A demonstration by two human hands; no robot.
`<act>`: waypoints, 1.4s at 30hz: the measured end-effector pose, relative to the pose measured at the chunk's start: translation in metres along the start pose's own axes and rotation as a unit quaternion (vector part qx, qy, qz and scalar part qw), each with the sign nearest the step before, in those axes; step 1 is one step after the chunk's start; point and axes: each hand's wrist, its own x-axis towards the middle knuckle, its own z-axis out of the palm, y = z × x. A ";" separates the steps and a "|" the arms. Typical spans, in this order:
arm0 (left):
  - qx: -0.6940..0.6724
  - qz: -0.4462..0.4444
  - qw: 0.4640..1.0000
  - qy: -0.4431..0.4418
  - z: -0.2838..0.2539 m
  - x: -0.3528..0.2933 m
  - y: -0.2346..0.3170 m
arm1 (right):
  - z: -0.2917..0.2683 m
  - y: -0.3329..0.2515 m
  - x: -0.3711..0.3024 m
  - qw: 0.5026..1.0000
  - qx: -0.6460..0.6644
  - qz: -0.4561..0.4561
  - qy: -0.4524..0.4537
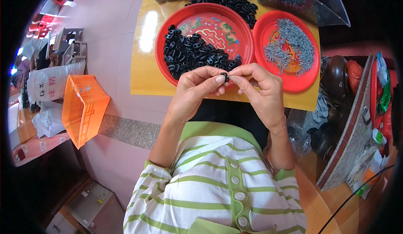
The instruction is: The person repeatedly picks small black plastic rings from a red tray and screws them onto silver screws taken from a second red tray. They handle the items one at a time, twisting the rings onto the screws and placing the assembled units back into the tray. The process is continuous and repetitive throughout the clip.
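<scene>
My left hand (194, 87) pinches a small black plastic part (225, 77) between thumb and forefinger, over the near rim of a large red tray (247, 66). Beside it, my right hand (261, 89) has its thumb and forefinger pressed together right at the part. Whatever that pinch holds is too small to make out. A heap of black two-holed plastic parts (189, 51) covers the left and near side of the patterned tray. Small grey screws (296, 43) lie spread in a smaller red tray (261, 28) on the right.
Both trays stand on a yellow table (145, 72). Loose black parts (241, 9) lie behind them, near clear plastic bins (327, 7) of more pieces. An orange crate (86, 108) sits on the floor at left. A dark round jar (336, 76) stands right of the table.
</scene>
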 end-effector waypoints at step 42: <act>0.064 0.013 0.996 0.058 -0.024 0.017 0.002 | 0.024 0.038 0.084 0.993 -0.089 -0.009 -0.073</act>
